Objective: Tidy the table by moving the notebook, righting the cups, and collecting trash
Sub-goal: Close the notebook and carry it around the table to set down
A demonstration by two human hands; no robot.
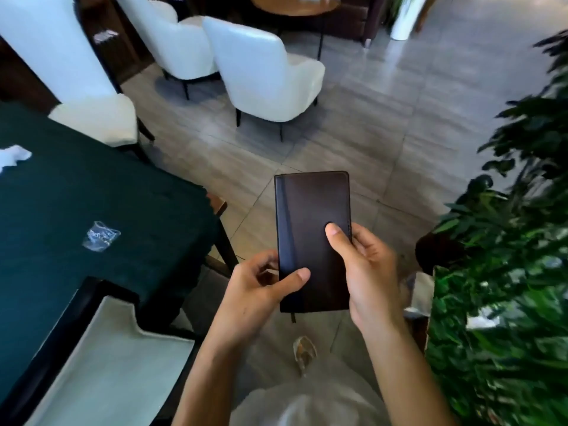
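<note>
A dark brown closed notebook (312, 229) is held upright in front of me, over the floor and to the right of the table. My left hand (261, 290) grips its lower left edge with the thumb on the cover. My right hand (365, 269) holds the right edge, thumb pressed on the cover. On the green tablecloth (76, 204) lies a crumpled clear plastic wrapper (100, 236). A white crumpled tissue (13, 156) sits at the table's far left edge. No cups are in view.
A white-seated chair (116, 358) stands tucked at the table's near side, another (101, 118) at its far side. Two white armchairs (264, 72) stand farther off on the grey tiled floor. Leafy green plants (507, 272) crowd the right side.
</note>
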